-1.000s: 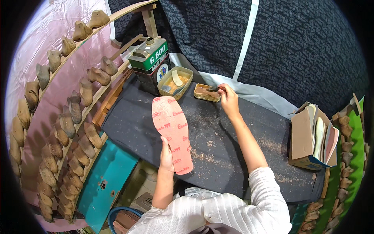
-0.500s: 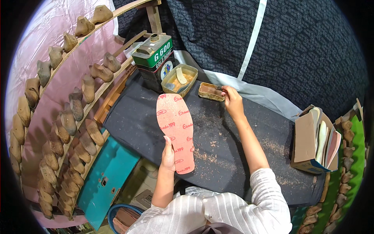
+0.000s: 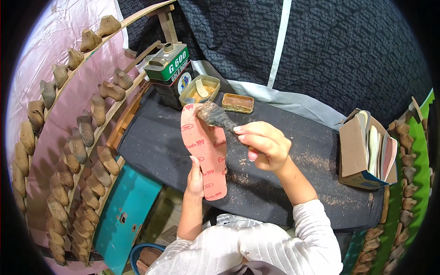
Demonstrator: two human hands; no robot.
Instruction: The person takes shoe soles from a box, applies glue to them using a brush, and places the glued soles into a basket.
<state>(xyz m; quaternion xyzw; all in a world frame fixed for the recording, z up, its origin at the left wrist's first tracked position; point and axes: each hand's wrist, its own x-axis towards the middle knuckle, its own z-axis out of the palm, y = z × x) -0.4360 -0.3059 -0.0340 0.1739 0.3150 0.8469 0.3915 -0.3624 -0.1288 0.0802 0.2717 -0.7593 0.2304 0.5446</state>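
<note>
My left hand [image 3: 195, 180] grips a pink insole sheet [image 3: 204, 156] with red print by its lower left edge, thumb on its face. The insole is held up above the table, toe end away from me. In my right hand [image 3: 266, 144] is a dark, crusted glue brush [image 3: 215, 117], pinched by its narrow end between thumb and fingers. Its broad, rough head lies over the insole's upper end; whether it touches cannot be made out. Just beyond stands a small rectangular glue tin [image 3: 238, 103] with brown contents.
A green and black metal can [image 3: 170, 75] and a plastic tub [image 3: 200, 89] stand at the back left. Shavings litter the dark table cover [image 3: 270, 183]. A cardboard box [image 3: 355, 151] of insoles stands right. Wooden shoe lasts [image 3: 85, 123] fill racks at left; more hang right.
My right hand has moved from the glue tin back toward me and left, bringing the brush over the insole's upper end. My left hand still holds the insole.
</note>
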